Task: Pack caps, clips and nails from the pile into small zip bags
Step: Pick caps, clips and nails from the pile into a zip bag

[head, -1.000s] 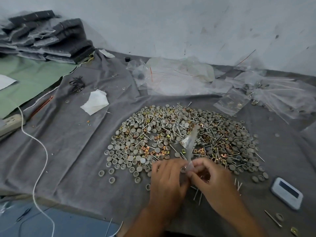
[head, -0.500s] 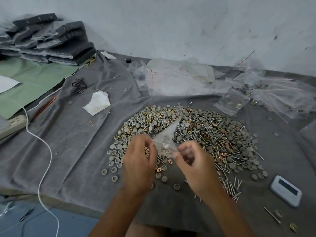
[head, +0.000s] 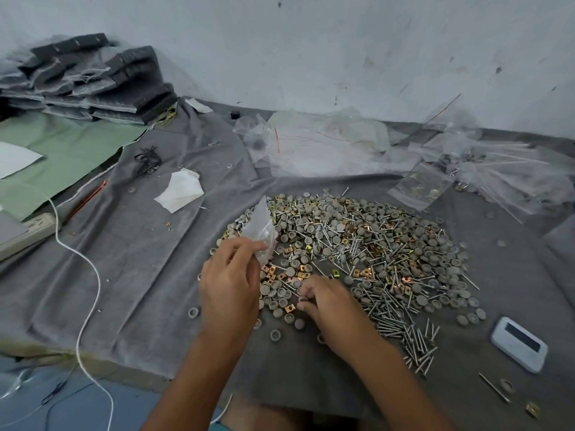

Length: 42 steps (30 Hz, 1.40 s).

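Low in the frame's centre the right hand (head: pixel 329 301) pinches a small part at the near edge of the pile (head: pixel 357 253) — caps, clips and nails, light but prone to roll and prick. Just left, the left hand (head: pixel 230 281) pinches the limp, slippery zip bag (head: pixel 260 227); best held by its mouth. Farther back, loose plastic bags (head: pixel 326 144) crowd the grey cloth (head: pixel 140 259) on the tabletop — nothing blocks the hands.

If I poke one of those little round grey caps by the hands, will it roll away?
Probably not far. The caps look short and flat, most lying on a face, so a poke would likely slide one. The grey cloth looks soft and wrinkled, which should slow it. Tipped on edge, one might roll a little. They look small and likely light.
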Tool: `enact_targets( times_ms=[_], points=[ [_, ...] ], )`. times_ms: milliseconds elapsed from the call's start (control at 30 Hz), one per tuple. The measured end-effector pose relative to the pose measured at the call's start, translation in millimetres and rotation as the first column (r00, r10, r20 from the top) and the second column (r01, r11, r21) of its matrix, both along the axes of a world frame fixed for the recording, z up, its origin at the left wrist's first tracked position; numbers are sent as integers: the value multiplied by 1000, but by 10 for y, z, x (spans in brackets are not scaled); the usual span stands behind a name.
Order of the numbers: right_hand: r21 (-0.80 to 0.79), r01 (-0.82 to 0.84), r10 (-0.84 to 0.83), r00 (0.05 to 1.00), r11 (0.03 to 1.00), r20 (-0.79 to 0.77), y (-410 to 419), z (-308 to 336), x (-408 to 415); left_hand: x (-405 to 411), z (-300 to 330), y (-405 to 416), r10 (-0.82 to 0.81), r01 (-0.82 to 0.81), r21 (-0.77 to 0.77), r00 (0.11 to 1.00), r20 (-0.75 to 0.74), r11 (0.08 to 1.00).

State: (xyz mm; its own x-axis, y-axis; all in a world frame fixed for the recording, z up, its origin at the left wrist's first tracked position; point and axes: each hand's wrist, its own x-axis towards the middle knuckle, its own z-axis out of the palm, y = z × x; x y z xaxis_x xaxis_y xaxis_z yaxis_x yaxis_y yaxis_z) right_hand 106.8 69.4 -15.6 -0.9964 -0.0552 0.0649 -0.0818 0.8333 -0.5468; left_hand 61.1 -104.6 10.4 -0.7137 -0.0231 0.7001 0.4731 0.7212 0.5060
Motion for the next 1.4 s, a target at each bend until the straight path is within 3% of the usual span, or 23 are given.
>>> enact_targets(
  times_ms=[67,233,333,467,567,667,833,933,1033,1233,1400],
  points=[
    [-43,-36,38,999,998,25,-23,9,77,0,-29,-15,-16,15,-52,1000,-6,999],
    [79,-113,116,993,990,-29,-70,-53,207,-11,-98,16,-52,48,-102,998,-34,994],
    [72,-110,114,992,991,-53,-53,-51,195,10,-72,50,-81,84,-82,996,38,993],
    [-152,-75,64,995,986,-74,5,-5,233,48,13,139,-114,140,-94,965,237,986],
    [-348,-22,-53,977,937,-205,59,163,232,57,80,234,-167,197,-110,958,233,974],
    [-422,-27,-151,911,906,-383,85,402,144,66,139,317,-203,233,-125,955,215,964],
    [-284,-31,-147,798,958,-584,93,604,-21,103,243,436,-228,261,-202,958,174,944],
    [-253,-39,-130,778,967,-615,131,603,-63,93,283,442,-266,296,-131,941,208,946],
    [-253,-46,-123,783,966,-610,159,592,-90,100,285,428,-273,300,-61,922,275,952],
    [-170,-52,-54,825,984,-563,174,540,-71,105,290,420,-233,269,-65,913,335,961],
    [-80,11,-51,851,997,-523,147,519,-68,104,290,455,-238,265,-49,921,309,963]
  ],
)
